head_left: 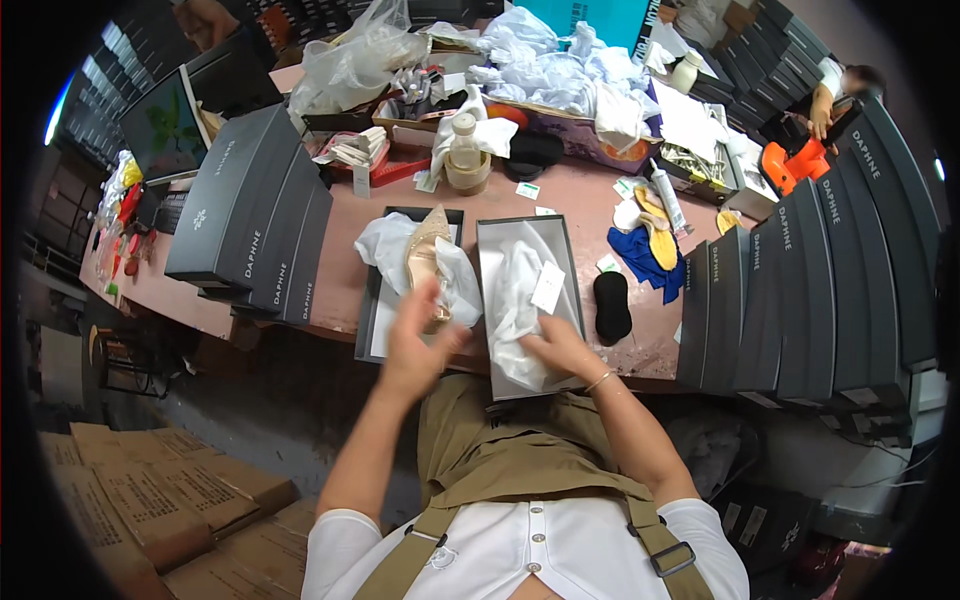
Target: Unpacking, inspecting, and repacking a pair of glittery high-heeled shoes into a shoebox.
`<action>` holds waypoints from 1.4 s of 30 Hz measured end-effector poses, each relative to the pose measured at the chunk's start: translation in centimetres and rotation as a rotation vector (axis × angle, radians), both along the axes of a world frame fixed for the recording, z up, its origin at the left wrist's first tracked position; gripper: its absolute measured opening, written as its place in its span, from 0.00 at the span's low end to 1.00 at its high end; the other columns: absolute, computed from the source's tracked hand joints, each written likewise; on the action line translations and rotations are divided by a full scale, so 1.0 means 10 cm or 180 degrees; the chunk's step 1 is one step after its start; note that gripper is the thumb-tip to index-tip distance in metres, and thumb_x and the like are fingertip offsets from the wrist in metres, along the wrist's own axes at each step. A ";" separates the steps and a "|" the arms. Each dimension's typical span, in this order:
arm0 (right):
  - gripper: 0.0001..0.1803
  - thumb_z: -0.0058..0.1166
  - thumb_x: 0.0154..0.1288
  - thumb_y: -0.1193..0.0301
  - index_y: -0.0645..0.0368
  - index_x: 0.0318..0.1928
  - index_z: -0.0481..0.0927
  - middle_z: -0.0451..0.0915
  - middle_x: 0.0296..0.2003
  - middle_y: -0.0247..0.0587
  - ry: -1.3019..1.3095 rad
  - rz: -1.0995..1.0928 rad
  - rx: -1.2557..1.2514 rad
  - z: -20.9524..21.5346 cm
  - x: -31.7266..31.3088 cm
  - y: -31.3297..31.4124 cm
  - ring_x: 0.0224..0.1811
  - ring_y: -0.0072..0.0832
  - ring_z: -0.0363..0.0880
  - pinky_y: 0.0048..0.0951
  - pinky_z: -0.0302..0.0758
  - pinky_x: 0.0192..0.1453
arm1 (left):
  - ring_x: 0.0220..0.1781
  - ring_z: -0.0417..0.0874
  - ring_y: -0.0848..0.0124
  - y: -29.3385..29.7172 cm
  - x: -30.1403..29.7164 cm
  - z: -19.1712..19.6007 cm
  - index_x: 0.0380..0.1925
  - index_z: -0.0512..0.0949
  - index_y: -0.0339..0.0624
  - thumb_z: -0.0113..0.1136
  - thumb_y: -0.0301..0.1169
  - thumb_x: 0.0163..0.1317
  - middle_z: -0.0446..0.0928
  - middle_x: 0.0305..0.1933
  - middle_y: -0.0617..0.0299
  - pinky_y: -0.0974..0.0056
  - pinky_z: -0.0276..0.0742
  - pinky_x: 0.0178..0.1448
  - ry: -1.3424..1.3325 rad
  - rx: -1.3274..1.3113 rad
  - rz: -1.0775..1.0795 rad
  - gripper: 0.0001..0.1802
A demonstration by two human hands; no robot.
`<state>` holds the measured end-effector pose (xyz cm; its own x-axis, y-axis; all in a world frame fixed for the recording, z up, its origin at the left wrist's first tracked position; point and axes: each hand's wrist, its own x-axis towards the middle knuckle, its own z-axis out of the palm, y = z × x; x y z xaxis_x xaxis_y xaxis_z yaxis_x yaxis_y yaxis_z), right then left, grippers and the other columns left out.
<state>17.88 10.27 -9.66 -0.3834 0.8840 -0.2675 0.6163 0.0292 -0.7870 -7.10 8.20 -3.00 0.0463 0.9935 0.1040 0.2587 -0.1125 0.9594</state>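
A pale gold pointed shoe (pixel 428 250) lies on white tissue paper (pixel 460 285) in a shallow grey box part (pixel 375 335). My left hand (pixel 410 345), slightly blurred, is over the shoe's heel end with thumb and fingers apart. To its right stands a second grey box part (pixel 486 270) holding a white tissue bundle (pixel 512 300); what is inside the bundle is hidden. A white card (pixel 547 286) rests on that bundle. My right hand (pixel 560 347) pinches the tissue near the box's right side, its fingertips partly hidden.
Stacked dark shoeboxes stand left (pixel 245 215) and right (pixel 790 290). A black oval pad (pixel 612 308) and blue cloth (pixel 650 262) lie right of the boxes. Behind are a bottle (pixel 464 145) and a carton of crumpled tissue (pixel 560 70). Another person's hand (pixel 821 118) is at far right.
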 end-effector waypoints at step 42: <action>0.17 0.50 0.68 0.73 0.64 0.55 0.73 0.79 0.43 0.42 0.2256 -0.0917 0.0389 0.98 -0.10 -0.76 0.38 0.23 0.78 0.23 0.76 0.44 | 0.56 0.76 0.56 0.07 0.12 0.32 0.50 0.72 0.33 0.46 0.47 0.53 0.76 0.51 0.50 0.53 0.71 0.62 -0.3880 -0.0149 0.1071 0.31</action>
<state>16.87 2.66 0.12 -0.1770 0.9823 0.0618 -0.0369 0.0561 -0.9977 -5.89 8.93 0.20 -0.3094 0.9414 -0.1343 -0.7842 -0.1728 0.5959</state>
